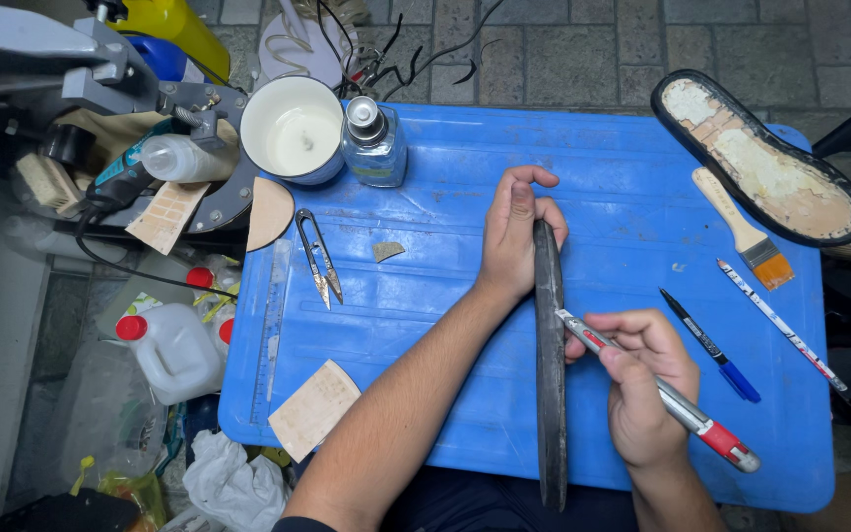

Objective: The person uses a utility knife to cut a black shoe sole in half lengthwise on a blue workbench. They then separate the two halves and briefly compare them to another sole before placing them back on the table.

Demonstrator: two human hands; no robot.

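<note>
1. Left hand point(511, 236): fingers curled closed around the top end of a dark shoe sole point(550, 365), which stands on its edge and runs from this hand down toward the person's body.
2. Right hand point(642, 389): closed on a utility knife point(657, 389) with a grey body and red end; the blade tip meets the right face of the dark shoe sole just left of the fingers.
3. Blue table point(425, 325): plastic top under both hands.
4. Black pen with blue cap point(709, 345): lying just right of the right hand.
5. Slim patterned stick point(780, 325): further right, beyond the pen; its kind cannot be told.
6. Paintbrush point(744, 229), wooden handle, orange bristles: up and right of the right hand.
7. Second shoe sole point(760, 158), black rim, pale inner face up: at the far right corner, its edge over the brush handle.
8. Thread snips point(320, 256): well left of the left hand.
9. White bowl point(293, 128) and glass bottle point(374, 143) with metal cap: up and left of the left hand, side by side.
10. Tan cut piece point(313, 409): at the table's near left edge, left of the left forearm.
11. White jug with red cap point(171, 350): off the table, far left.
</note>
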